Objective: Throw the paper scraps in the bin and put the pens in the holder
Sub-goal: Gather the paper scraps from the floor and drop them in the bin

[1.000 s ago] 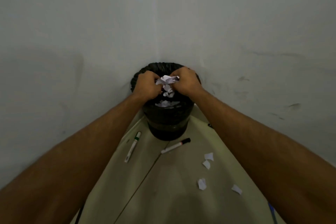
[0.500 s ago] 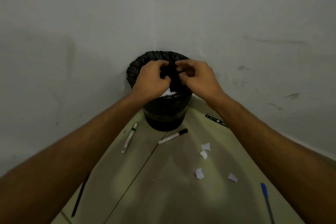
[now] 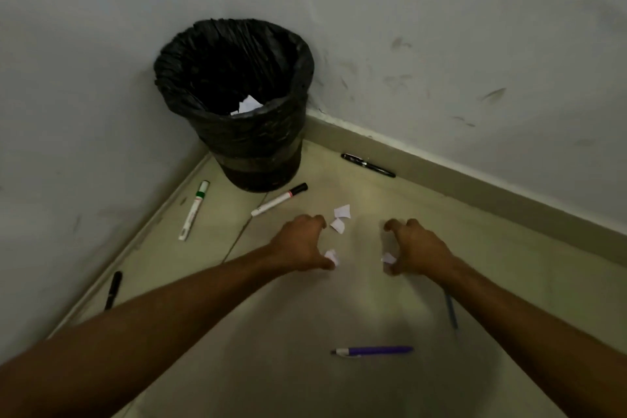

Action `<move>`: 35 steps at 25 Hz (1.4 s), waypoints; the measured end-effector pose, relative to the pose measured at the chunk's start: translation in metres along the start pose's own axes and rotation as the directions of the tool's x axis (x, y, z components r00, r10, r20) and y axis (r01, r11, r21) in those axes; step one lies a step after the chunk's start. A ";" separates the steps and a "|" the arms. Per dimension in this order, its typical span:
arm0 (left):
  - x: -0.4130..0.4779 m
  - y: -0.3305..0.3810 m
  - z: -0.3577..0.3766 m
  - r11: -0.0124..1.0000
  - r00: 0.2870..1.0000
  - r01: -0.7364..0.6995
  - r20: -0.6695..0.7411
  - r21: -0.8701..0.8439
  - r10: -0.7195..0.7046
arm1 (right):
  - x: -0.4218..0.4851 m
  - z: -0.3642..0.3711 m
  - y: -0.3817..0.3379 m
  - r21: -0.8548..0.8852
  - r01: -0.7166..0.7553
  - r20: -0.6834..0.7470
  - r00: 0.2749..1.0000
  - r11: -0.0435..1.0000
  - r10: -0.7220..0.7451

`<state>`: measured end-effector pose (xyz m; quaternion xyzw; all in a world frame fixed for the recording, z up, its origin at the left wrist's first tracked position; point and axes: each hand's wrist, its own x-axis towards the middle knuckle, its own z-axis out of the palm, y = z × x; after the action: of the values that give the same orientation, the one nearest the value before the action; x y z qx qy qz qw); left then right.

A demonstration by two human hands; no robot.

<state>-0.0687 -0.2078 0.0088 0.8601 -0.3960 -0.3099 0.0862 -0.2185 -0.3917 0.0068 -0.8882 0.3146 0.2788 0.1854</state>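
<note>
- Both hands have come down from the top of the bin to the floor in front of it.
- Left hand has its grip half open, fingers curled, and its thumb touches a white paper scrap.
- Right hand also has a loose, half-open grip, with its thumb and fingers around another small scrap. I cannot tell if it is lifted.
- Two more scraps lie on the floor between the bin and the hands.
- White paper sits inside the bin.
- A green-banded marker and a black-capped marker lie near the bin's base.
- A black pen lies right of the bin, by the wall.
- A purple pen lies far in front of the bin, between the arms.
</note>
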 end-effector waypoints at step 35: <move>-0.014 -0.042 -0.037 0.845 0.905 -0.008 -0.363 -0.535 -0.221 | 0.053 0.040 -0.060 0.797 0.282 -0.319 0.947 0.534 -0.023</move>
<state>-0.0269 -0.1733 0.0278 0.8702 -0.2197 -0.2225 0.3808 -0.1597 -0.3522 -0.0474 -0.7461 0.3516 -0.0454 0.5636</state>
